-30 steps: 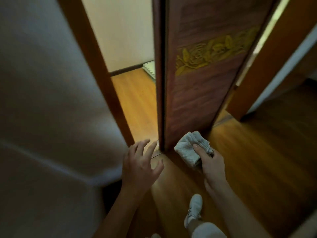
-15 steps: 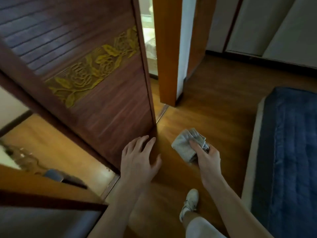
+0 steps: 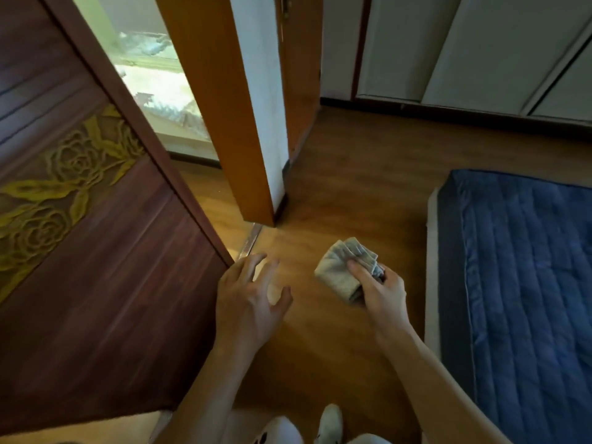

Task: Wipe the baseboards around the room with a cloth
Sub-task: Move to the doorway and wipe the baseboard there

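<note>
Right hand (image 3: 382,291) grips cloth (image 3: 339,274) pointing toward doorframe (image 3: 221,116).

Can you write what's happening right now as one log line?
right hand: grips folded cloth | left hand: open, by door edge | cloth: apart from baseboard

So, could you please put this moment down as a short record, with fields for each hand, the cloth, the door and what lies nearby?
left hand: open, fingers spread, beside the door's lower corner; contact cannot be told
right hand: grips the cloth
cloth: pale, folded, held low over the floor
door: dark wood, carved gold roses, standing open at left
baseboard: dark strip along the far wall, apart from the cloth
mattress: blue quilted, at right
</note>
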`<state>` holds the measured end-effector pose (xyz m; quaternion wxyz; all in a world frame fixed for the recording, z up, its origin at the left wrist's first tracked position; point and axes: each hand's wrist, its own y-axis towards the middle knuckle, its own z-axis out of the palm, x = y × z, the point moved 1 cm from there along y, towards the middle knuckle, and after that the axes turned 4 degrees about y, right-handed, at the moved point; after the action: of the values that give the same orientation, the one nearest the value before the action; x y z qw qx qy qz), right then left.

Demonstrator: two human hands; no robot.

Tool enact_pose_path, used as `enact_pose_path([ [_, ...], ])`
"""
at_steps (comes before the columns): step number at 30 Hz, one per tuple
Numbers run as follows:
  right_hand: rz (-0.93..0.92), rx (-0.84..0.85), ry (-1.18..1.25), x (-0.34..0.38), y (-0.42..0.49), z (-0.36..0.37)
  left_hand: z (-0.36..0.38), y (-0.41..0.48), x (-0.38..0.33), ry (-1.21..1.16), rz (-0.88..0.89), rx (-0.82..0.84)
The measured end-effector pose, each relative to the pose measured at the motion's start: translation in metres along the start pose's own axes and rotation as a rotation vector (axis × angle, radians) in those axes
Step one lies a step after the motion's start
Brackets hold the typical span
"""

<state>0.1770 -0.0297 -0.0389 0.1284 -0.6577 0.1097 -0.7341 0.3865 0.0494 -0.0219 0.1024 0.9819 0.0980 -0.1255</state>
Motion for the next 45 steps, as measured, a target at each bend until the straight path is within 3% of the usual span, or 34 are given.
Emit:
enact_pose_path([
  [13,-0.012,-0.095,0.115,0.056,0.2,0.053,0.056,0.244,0.013,0.027,0.083,-0.009],
  [26,-0.011,-0.192,0.157,0.137,0.386,0.11,0.083,0.484,0.03,0.088,0.196,0.083],
  [38,0.015,-0.272,0.216,0.182,0.568,0.051,0.169,0.682,-0.046,0.14,0.273,0.082],
  [45,-0.009,-0.25,0.226,0.258,0.714,-0.007,0.205,0.816,-0.123,0.15,0.25,0.037],
])
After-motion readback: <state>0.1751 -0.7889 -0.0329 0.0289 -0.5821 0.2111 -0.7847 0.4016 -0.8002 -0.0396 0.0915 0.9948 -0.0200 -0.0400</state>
